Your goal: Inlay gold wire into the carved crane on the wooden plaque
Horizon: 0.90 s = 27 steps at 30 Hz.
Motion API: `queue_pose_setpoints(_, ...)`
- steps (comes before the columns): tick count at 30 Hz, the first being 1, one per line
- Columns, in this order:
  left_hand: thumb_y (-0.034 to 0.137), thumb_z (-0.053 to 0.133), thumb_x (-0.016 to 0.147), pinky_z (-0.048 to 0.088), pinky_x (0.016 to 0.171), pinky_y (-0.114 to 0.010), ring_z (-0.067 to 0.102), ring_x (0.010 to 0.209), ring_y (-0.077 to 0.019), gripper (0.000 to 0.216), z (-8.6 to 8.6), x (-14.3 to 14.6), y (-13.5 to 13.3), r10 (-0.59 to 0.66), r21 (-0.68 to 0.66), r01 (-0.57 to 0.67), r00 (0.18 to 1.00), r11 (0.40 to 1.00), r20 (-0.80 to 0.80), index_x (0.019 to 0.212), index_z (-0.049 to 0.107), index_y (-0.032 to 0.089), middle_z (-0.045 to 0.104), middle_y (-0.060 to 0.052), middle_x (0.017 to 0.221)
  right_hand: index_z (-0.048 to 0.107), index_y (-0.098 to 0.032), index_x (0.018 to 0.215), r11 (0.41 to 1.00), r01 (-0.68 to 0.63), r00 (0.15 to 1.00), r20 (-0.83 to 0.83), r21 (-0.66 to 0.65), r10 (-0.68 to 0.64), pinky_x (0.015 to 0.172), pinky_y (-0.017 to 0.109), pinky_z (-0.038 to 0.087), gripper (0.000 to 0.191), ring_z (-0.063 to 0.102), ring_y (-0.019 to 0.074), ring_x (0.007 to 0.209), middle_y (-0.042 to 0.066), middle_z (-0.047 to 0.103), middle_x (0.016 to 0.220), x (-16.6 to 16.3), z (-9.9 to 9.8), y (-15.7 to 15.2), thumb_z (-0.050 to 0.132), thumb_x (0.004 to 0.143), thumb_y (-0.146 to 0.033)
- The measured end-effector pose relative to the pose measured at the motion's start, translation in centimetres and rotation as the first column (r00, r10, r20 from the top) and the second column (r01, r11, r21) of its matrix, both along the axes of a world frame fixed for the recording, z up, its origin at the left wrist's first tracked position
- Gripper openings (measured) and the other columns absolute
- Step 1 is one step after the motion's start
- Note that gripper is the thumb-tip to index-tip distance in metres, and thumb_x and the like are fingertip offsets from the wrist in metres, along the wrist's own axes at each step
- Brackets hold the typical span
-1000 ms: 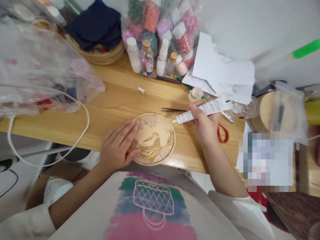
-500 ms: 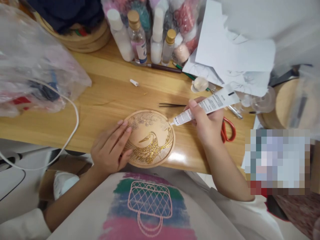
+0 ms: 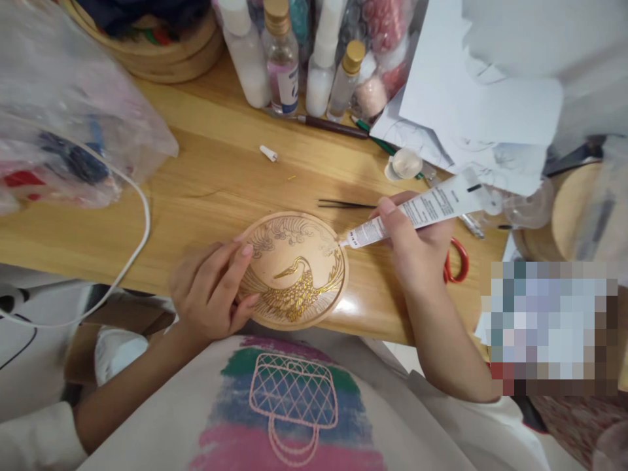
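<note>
A round wooden plaque (image 3: 275, 252) with a crane design lies at the table's near edge. Gold lines cover the crane's body and part of its wing, while the wave pattern along the top is drawn in dark lines. My left hand (image 3: 210, 284) rests on the plaque's left rim, fingers apart. In my right hand (image 3: 415, 242) is a white glue tube (image 3: 432, 208) with small print, gripped between thumb and fingers. Its narrow nozzle points left and sits at the plaque's right rim. Black tweezers (image 3: 343, 204) lie partly under my right hand.
A small white cap (image 3: 268, 154) lies on the table. Behind it stand several bottles (image 3: 282, 72) and a dark-handled pen-like tool (image 3: 333, 126). Red-handled scissors (image 3: 458, 260) are beside my right wrist. Paper sheets (image 3: 481, 98), a plastic bag (image 3: 73, 98) and a white cable (image 3: 142, 242) surround the work.
The view has shifted slightly. My left fingers have spread and lifted a little at the plaque's left rim. The tube's nozzle remains by the right rim.
</note>
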<state>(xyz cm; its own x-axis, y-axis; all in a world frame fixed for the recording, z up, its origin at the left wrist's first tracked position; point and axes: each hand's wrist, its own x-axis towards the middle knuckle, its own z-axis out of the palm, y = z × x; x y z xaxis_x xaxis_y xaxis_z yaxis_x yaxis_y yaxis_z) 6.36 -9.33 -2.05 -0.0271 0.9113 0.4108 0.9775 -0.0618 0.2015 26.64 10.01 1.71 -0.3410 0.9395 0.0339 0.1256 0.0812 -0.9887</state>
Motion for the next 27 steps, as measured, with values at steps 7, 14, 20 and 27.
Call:
queue_pose_setpoints(7, 0.047, 0.038, 0.094, 0.047, 0.094, -0.046, 0.054, 0.127, -0.0319, 0.068, 1.1, 0.0, 0.7, -0.125, -0.101, 0.122, 0.992, 0.987, -0.02, 0.153, 0.02, 0.019, 0.056, -0.017, 0.137, 0.068, -0.023, 0.065, 1.0, 0.025, 1.0, -0.005, 0.004, -0.025, 0.047, 0.025, 0.04, 0.02, 0.056, 0.0118, 0.057, 0.0, 0.06, 0.059, 0.1, -0.4, 0.2, 0.07, 0.08, -0.036)
queue_pose_setpoints(14, 0.076, 0.04, 0.083, 0.046, 0.098, -0.051, 0.052, 0.127, -0.0364, 0.085, 1.0, -0.2, 0.2, -0.136, -0.073, 0.138, 0.99, 0.988, 0.032, 0.15, 0.03, 0.025, 0.05, -0.017, 0.142, 0.064, -0.021, 0.06, 0.953, -0.011, 0.979, -0.199, -0.303, -0.051, 0.033, 0.02, 0.019, 0.026, 0.029, 0.0041, 0.039, -0.004, 0.044, 0.048, -0.2, -0.3, 0.8, 0.073, 0.075, -0.041)
queue_pose_setpoints(20, 0.084, 0.049, 0.071, 0.053, 0.079, -0.043, 0.065, 0.096, -0.0275, 0.079, -0.2, -0.6, -1.0, -0.226, 0.089, 0.234, 0.97, 0.968, -0.088, 0.122, 0.06, 0.025, 0.067, -0.012, 0.109, 0.063, -0.024, 0.061, 0.888, -0.203, 0.947, -0.312, -0.412, 0.072, 0.033, 0.025, 0.015, 0.028, 0.024, 0.0066, 0.036, -0.007, 0.027, 0.041, 0.4, -0.5, 2.5, 0.067, 0.076, -0.048)
queue_pose_setpoints(27, 0.082, 0.052, 0.071, 0.05, 0.079, -0.037, 0.064, 0.09, -0.0238, 0.075, 0.1, 0.0, 0.5, -0.154, 0.228, 0.202, 0.965, 0.953, -0.21, 0.109, 0.065, 0.019, 0.066, -0.01, 0.099, 0.064, -0.026, 0.068, 0.881, -0.3, 0.93, -0.318, -0.366, 0.184, 0.035, 0.026, 0.019, 0.028, 0.026, 0.01, 0.038, -0.006, 0.027, 0.043, 1.0, -1.0, 2.8, 0.064, 0.08, -0.052)
